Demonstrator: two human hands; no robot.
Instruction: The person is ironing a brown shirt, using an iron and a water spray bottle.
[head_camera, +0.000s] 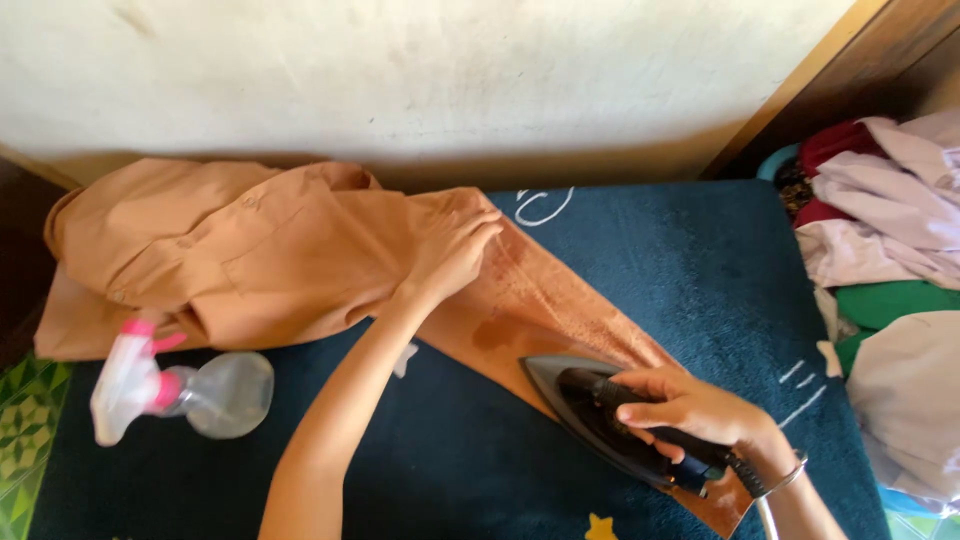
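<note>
A tan garment (260, 255) lies across a dark blue mat (680, 270), bunched at the left with one long part stretched toward the lower right. My left hand (455, 250) presses flat on the cloth near its middle. My right hand (690, 410) grips the handle of a dark clothes iron (590, 410), which rests on the stretched part with its tip pointing up-left. Damp dark spots (500, 330) show on the cloth just ahead of the iron.
A clear spray bottle (185, 390) with a pink and white trigger lies on its side at the left. A heap of mixed clothes (885, 230) sits in a basket at the right. A pale wall (420, 80) runs along the back.
</note>
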